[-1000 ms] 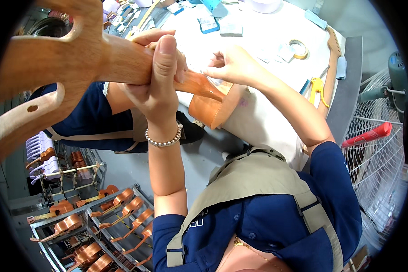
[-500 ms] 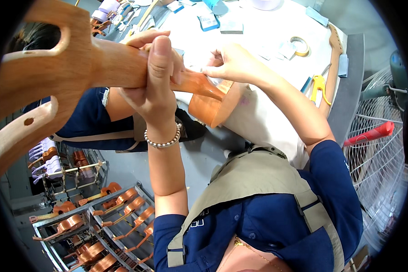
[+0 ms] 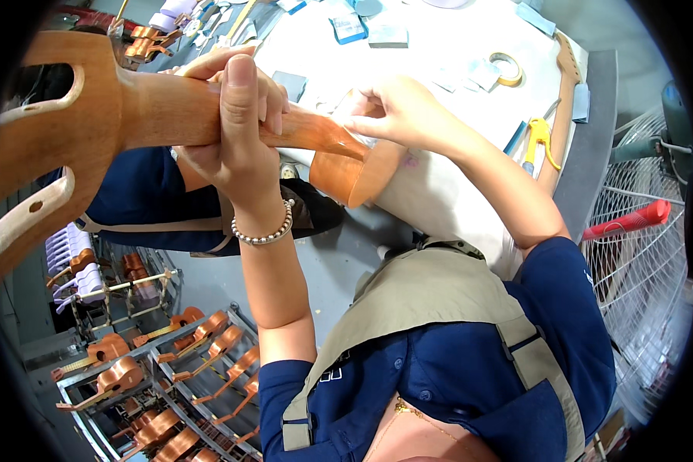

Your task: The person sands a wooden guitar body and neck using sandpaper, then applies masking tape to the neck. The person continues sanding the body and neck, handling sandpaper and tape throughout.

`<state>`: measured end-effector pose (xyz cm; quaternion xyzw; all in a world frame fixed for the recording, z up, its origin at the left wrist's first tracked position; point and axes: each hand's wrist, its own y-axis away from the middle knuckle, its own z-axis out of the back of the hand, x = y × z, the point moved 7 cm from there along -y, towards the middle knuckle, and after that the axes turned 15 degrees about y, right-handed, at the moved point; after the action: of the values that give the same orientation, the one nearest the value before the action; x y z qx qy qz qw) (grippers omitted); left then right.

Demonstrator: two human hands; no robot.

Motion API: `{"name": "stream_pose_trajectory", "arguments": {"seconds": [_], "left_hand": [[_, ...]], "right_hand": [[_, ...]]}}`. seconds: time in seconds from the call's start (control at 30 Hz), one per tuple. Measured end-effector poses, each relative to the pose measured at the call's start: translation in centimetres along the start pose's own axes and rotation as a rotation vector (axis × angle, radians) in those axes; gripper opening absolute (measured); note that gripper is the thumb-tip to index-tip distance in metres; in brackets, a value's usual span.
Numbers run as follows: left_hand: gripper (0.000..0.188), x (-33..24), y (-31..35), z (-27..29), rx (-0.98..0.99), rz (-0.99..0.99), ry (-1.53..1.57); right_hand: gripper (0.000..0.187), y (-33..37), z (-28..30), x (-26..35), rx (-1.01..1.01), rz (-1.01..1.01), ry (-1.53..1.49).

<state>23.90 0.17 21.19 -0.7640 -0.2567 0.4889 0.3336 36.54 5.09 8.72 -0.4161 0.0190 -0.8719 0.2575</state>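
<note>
By the edge of the white surface (image 3: 446, 54), a wooden instrument (image 3: 335, 175) slants, its neck (image 3: 169, 108) wrapped by the left hand (image 3: 242, 138). Right hand (image 3: 404, 115): fingers curled beside the neck's body end; whether they pinch anything cannot be told. Neck joined, headstock (image 3: 85, 146) slotted, visible peg hole (image 3: 35, 206) unfilled; how much is left, unclear. Wood smooth, satin, rounded; slot rims (image 3: 67, 182) paler.
</note>
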Motion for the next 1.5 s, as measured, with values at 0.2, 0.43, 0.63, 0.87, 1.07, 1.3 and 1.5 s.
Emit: {"name": "stream_pose_trajectory", "arguments": {"seconds": [0.2, 0.43, 0.63, 0.87, 1.07, 1.3, 1.5], "left_hand": [[0.012, 0.5, -0.3, -0.8, 0.019, -0.001, 0.021], [0.012, 0.4, -0.2, -0.2, 0.012, -0.006, 0.028], [0.013, 0.4, -0.3, -0.5, 0.003, -0.033, -0.011], [0.014, 0.5, -0.5, 0.1, 0.022, -0.021, -0.002], [0.012, 0.5, -0.5, 0.1, -0.002, 0.04, -0.043], [0.014, 0.1, -0.1, 0.1, 0.052, -0.026, -0.062], [0.015, 0.2, -0.3, -0.4, 0.047, -0.03, -0.077]], "right_hand": [[0.023, -3.1, 0.6, -1.4, -0.106, -0.055, 0.036], [0.025, -1.4, 0.1, -2.1, 0.043, -0.009, -0.155], [0.022, -0.8, 0.3, -0.5, -0.015, -0.097, 0.016], [0.026, -1.3, 0.5, 1.2, -0.031, -0.036, 0.08], [0.025, -2.2, 1.1, -0.1, -0.084, -0.058, 0.15], [0.024, -0.6, 0.1, -1.1, 0.072, -0.008, -0.142], [0.022, -0.9, 1.0, -1.9, -0.089, -0.039, 0.026]]}}
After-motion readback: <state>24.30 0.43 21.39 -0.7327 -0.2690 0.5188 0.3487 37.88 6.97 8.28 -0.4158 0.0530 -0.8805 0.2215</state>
